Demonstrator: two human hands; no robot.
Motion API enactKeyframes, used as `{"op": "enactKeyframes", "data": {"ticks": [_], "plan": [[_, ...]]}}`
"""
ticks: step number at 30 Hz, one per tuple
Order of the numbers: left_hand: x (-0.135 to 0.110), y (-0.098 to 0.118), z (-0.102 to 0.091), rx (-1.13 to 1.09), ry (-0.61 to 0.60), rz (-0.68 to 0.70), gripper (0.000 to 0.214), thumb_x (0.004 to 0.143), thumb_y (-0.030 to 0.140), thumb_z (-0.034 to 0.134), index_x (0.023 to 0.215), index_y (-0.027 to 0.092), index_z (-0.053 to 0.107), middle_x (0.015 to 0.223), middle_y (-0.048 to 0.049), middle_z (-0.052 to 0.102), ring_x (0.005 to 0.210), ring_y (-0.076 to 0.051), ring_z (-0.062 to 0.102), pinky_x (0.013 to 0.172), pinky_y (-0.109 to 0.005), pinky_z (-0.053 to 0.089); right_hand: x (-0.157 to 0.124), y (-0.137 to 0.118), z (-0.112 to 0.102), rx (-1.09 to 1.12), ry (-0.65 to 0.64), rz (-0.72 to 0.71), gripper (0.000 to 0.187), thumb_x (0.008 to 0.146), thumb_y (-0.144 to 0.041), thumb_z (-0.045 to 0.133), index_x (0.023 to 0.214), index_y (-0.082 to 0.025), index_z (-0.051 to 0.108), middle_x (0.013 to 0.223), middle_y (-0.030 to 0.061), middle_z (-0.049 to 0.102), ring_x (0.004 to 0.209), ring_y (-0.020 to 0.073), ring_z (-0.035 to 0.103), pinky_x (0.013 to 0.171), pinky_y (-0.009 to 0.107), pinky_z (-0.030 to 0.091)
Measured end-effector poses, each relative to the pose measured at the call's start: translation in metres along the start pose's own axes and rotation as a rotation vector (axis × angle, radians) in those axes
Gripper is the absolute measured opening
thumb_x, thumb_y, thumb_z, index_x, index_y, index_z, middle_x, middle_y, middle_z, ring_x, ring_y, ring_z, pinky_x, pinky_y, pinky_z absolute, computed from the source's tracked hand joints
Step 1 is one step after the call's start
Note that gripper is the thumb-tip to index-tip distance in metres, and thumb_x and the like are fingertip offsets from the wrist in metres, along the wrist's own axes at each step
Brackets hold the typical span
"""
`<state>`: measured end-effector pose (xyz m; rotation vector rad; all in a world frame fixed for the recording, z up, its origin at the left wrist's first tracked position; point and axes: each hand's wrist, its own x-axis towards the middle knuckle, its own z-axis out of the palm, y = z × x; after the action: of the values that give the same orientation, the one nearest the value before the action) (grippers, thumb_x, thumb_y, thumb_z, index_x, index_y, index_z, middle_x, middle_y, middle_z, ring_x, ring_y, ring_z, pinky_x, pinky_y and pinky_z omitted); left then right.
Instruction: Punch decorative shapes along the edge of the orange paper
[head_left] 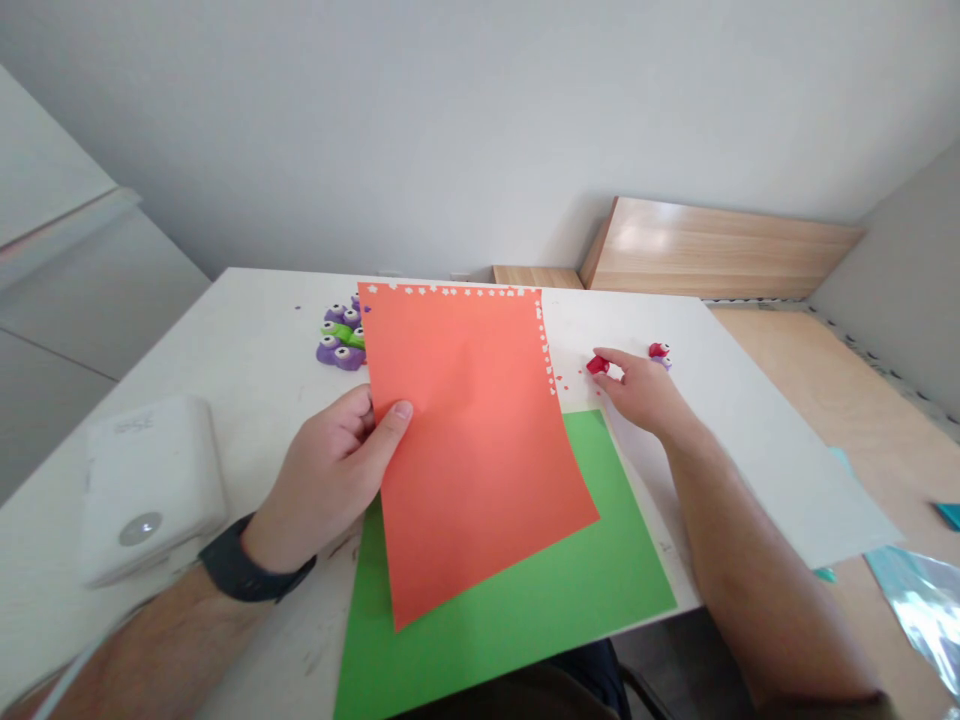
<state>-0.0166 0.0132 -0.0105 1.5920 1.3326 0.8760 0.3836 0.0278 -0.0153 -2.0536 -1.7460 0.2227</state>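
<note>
My left hand (345, 450) grips the left edge of an orange sheet of paper (480, 430), thumb on top and fingers behind. Small flower-shaped holes run along the sheet's top edge and down the upper right edge. Beneath it lies a green sheet of paper (510, 630), partly covered. To the right, my right hand (637, 390) pinches a small red paper punch (598, 365) between thumb and fingers, near the tabletop. Tiny orange-red paper bits (566, 387) are scattered between that hand and the orange sheet.
Purple and green punches with big eyes (341, 335) cluster behind the orange sheet's left edge. A red and purple pair (660, 355) sits beyond my right hand. A white box-shaped device (154, 485) stands at left on the white table (262, 330). A wooden board (712, 245) leans behind.
</note>
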Motion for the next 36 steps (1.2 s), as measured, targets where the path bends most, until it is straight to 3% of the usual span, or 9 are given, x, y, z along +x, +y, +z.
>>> {"op": "enactKeyframes", "data": {"ticks": [4, 9, 12, 15, 18, 30, 36], "plan": [[0.0, 0.001, 0.0, 0.025, 0.011, -0.001, 0.042, 0.101, 0.059, 0.064, 0.13, 0.031, 0.071, 0.119, -0.0014, 0.079, 0.09, -0.024, 0.073, 0.08, -0.036, 0.062, 0.002, 0.004, 0.003, 0.101, 0.053, 0.047, 0.048, 0.094, -0.042, 0.067, 0.138, -0.024, 0.072, 0.124, 0.0094, 0.079, 0.077, 0.0219, 0.071, 0.087, 0.044, 0.057], [0.0, 0.001, 0.0, -0.008, -0.01, -0.014, 0.043, 0.101, 0.059, 0.064, 0.133, 0.031, 0.07, 0.121, -0.0022, 0.08, 0.095, -0.026, 0.075, 0.079, -0.036, 0.062, 0.001, 0.002, 0.005, 0.333, -0.04, 0.14, 0.05, 0.094, -0.046, 0.066, 0.138, -0.023, 0.07, 0.127, 0.0102, 0.078, 0.055, 0.0129, 0.062, 0.059, 0.034, 0.054], [-0.001, 0.001, 0.0, -0.014, -0.007, -0.018, 0.044, 0.1, 0.059, 0.065, 0.134, 0.031, 0.07, 0.123, -0.0026, 0.08, 0.097, -0.027, 0.076, 0.079, -0.036, 0.063, -0.001, -0.005, 0.002, 0.445, -0.083, 0.192, 0.052, 0.094, -0.047, 0.065, 0.138, -0.021, 0.07, 0.098, 0.0074, 0.081, 0.047, 0.0121, 0.056, 0.049, 0.031, 0.047], [-0.001, 0.002, 0.0, -0.027, -0.013, -0.015, 0.043, 0.101, 0.059, 0.064, 0.133, 0.032, 0.07, 0.122, -0.0024, 0.08, 0.096, -0.027, 0.076, 0.079, -0.037, 0.063, -0.003, -0.011, -0.002, 0.54, -0.115, 0.224, 0.054, 0.095, -0.049, 0.062, 0.141, -0.02, 0.068, 0.06, -0.0008, 0.066, 0.043, 0.0147, 0.051, 0.043, 0.028, 0.038], [-0.002, 0.002, 0.0, -0.03, -0.01, -0.01, 0.042, 0.101, 0.058, 0.064, 0.133, 0.032, 0.07, 0.123, -0.0025, 0.08, 0.098, -0.027, 0.077, 0.079, -0.036, 0.064, -0.005, -0.013, -0.005, 0.634, -0.149, 0.217, 0.053, 0.097, -0.05, 0.06, 0.141, -0.021, 0.068, 0.05, -0.0034, 0.057, 0.044, 0.016, 0.05, 0.042, 0.028, 0.034], [0.001, 0.001, 0.001, -0.03, -0.009, -0.016, 0.043, 0.1, 0.058, 0.064, 0.132, 0.031, 0.071, 0.122, -0.0033, 0.08, 0.092, -0.026, 0.075, 0.08, -0.037, 0.064, -0.005, -0.009, -0.001, 0.734, -0.163, 0.147, 0.048, 0.1, -0.059, 0.057, 0.129, -0.023, 0.071, 0.071, 0.0035, 0.071, 0.051, 0.0171, 0.058, 0.046, 0.03, 0.04], [0.0, -0.001, 0.0, -0.015, -0.014, -0.012, 0.044, 0.1, 0.058, 0.064, 0.135, 0.031, 0.07, 0.124, -0.0041, 0.079, 0.095, -0.027, 0.075, 0.081, -0.037, 0.064, -0.005, -0.013, -0.003, 0.738, -0.14, 0.135, 0.048, 0.101, -0.064, 0.055, 0.118, -0.022, 0.072, 0.097, 0.0091, 0.08, 0.056, 0.0152, 0.063, 0.046, 0.028, 0.042]]}}
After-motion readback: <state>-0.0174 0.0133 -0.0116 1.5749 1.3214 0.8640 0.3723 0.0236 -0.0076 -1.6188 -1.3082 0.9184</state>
